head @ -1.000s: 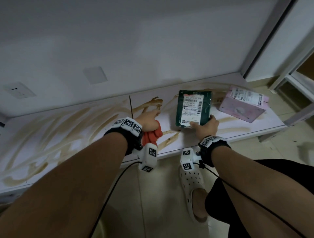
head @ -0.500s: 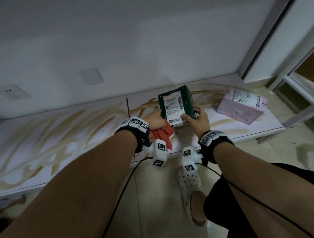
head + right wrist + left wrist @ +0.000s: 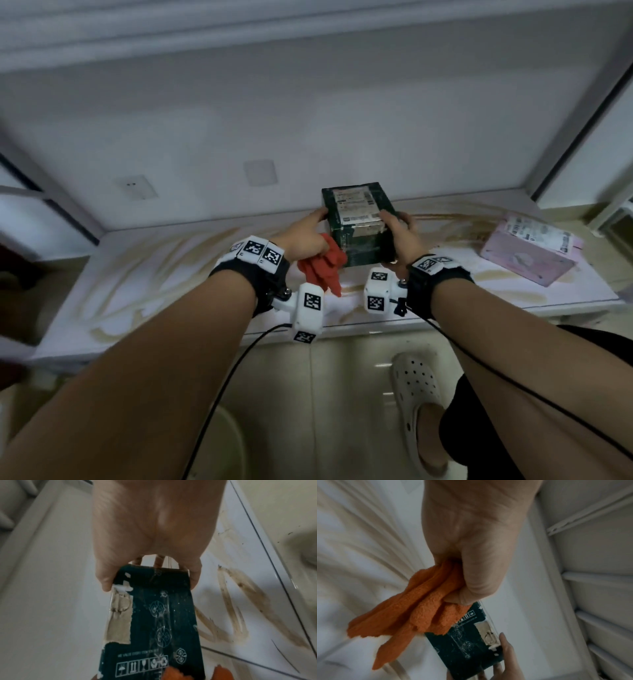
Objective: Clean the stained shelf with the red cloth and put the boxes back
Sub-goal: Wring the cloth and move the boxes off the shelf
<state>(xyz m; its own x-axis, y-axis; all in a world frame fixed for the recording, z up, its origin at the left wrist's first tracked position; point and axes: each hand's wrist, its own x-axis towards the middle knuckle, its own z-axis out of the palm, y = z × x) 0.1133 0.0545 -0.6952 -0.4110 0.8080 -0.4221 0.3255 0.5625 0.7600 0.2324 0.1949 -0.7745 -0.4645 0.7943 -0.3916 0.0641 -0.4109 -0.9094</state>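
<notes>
While the stained shelf (image 3: 178,274) is still lying streaked with brown smears along almost its whole length, the dark green box (image 3: 356,222), which a second ago was lying flat on it under the right hand alone, is now being lifted clear of the surface between both hands. That is freeing the smeared patch beneath it for wiping, so I judge the clearing step to be under way and the cleaning itself hardly begun. The right hand (image 3: 399,236) is gripping the box's right side, thumb and fingers curled round its edges, while the left hand (image 3: 301,236) is bracing the opposite side with its fingertips and pinching the red cloth (image 3: 323,267), which is hanging bunched against the box's lower corner. The pink box (image 3: 529,248) is sitting near the shelf's right end, over more streaks, so it is standing in the way of wiping there. The dangling cloth is risking a snag under the green box.
</notes>
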